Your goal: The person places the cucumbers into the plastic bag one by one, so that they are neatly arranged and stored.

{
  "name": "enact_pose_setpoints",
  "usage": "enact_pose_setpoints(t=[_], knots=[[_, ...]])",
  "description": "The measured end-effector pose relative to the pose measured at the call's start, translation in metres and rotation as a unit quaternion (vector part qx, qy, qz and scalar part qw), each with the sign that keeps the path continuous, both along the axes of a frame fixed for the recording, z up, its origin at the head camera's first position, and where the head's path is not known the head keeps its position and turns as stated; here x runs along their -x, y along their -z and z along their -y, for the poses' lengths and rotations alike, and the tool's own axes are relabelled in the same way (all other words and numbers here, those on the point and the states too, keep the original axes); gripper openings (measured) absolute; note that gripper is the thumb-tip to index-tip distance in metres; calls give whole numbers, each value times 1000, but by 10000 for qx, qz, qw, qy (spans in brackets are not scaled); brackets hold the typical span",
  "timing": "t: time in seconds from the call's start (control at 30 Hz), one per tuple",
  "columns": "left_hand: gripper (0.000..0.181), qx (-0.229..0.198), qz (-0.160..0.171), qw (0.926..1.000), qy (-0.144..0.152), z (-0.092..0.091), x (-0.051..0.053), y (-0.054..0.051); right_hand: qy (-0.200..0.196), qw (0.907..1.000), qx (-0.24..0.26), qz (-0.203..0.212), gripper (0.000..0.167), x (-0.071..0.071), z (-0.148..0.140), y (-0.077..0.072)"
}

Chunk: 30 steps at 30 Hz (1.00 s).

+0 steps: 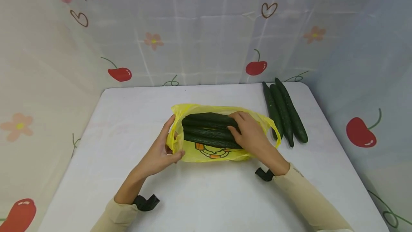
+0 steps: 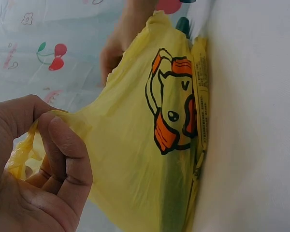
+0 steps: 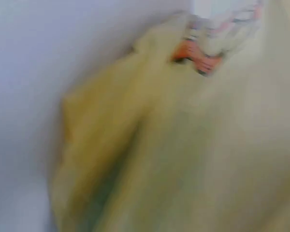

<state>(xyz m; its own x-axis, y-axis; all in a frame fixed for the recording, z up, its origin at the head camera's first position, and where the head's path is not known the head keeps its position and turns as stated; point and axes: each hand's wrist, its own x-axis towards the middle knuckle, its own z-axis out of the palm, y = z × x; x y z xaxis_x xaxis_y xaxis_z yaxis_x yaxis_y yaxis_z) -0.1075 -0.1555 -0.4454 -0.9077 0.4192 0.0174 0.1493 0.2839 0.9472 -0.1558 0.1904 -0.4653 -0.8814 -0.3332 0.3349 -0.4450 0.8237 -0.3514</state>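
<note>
A yellow plastic bag (image 1: 238,156) lies on the table with its mouth spread, several dark green cucumbers (image 1: 206,131) side by side within. At the bag's left end, the left hand (image 1: 162,153) pinches its rim; the left wrist view shows thumb and fingers (image 2: 70,140) closed on the gathered plastic (image 2: 111,140). The right hand (image 1: 252,133) reaches into the mouth, thumb and fingers around the right end of an upper cucumber; its fingertips are partly hidden. Blurred yellow plastic (image 3: 183,121) fills most of the right wrist view, where no hand shows.
Three more cucumbers (image 1: 284,114) lie together at the table's back right, just beyond the bag's right handle. The white table (image 1: 206,196) meets a printed curtain (image 1: 199,46) behind. Black straps (image 1: 146,202) hang at both wrists.
</note>
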Motion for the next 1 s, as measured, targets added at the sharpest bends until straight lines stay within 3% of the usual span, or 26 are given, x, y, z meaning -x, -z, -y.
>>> enact_pose_setpoints(t=[0.1, 0.2, 0.3, 0.4, 0.53, 0.67, 0.8, 1.0], knots=[[117, -13, -14, 10000, 20, 0, 1, 0, 243, 9978, 425, -456, 31, -6, -18, -19], [117, -38, -38, 10000, 28, -1, 2, 1, 675, 9893, 959, -872, 27, -2, -48, -35], [117, -79, -37, 10000, 29, -1, 2, 2, 1239, 9791, 1405, -788, 29, 9, -86, -38], [119, -116, -15, 9999, 16, 0, 1, 2, 1852, 9701, 1556, -193, 36, 23, -126, -25], [119, -109, 42, 9999, 15, -1, 0, 2, 2624, 9510, 1370, 899, 50, 34, -173, 6], [119, -85, 34, 10000, -26, -1, -1, 3, 2745, 9405, 1009, 1728, 64, 32, -196, 29], [119, -77, -6, 10000, -52, -1, 0, 2, 2606, 9409, 925, 1955, 69, 30, -200, 37], [120, -107, -7, 9999, -98, -3, -1, 1, 2751, 9351, 1019, 1989, 69, 29, -200, 44]])
